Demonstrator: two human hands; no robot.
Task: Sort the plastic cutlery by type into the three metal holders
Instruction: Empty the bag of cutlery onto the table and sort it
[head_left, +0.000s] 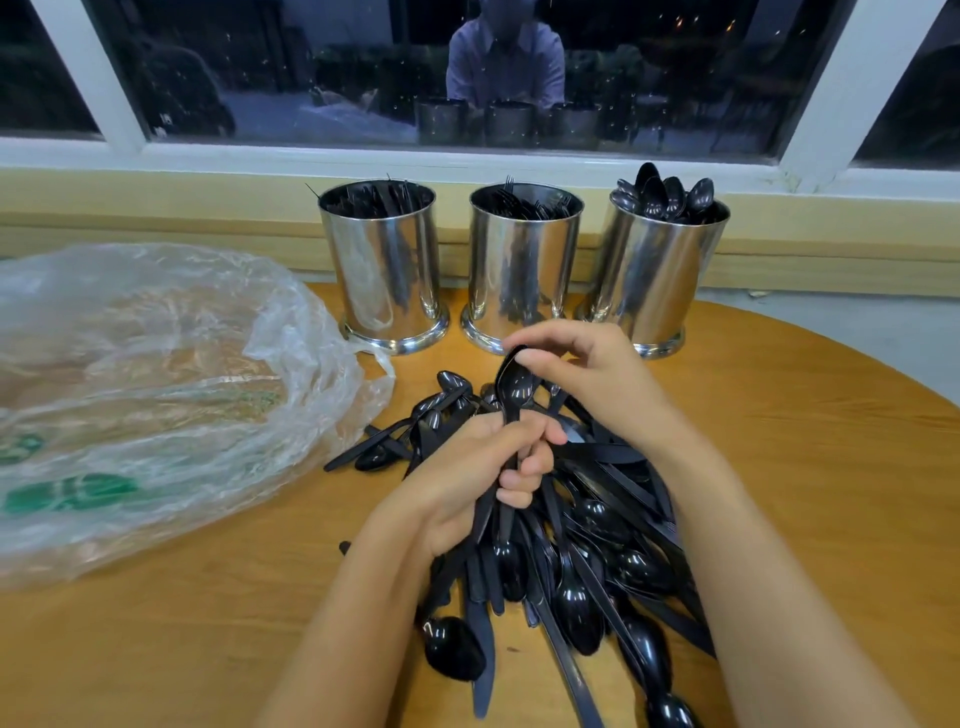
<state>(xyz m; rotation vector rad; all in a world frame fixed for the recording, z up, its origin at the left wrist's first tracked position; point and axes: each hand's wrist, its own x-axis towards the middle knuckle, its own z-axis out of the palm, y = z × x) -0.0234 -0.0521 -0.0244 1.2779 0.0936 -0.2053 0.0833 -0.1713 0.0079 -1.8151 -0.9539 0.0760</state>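
Note:
A heap of black plastic cutlery (587, 551) lies on the wooden table in front of me. My left hand (467, 478) grips a bunch of black spoons (515, 389) by their handles, bowls pointing up. My right hand (587, 379) pinches the tip of the top spoon's bowl. Three metal holders stand in a row behind the heap. The left holder (384, 270) has knives in it, the middle holder (522, 270) has forks, and the right holder (660, 275) is full of spoons.
A crumpled clear plastic bag (156, 395) covers the table's left side. A window sill and dark window run behind the holders. The round table's edge (857, 353) curves away at the right.

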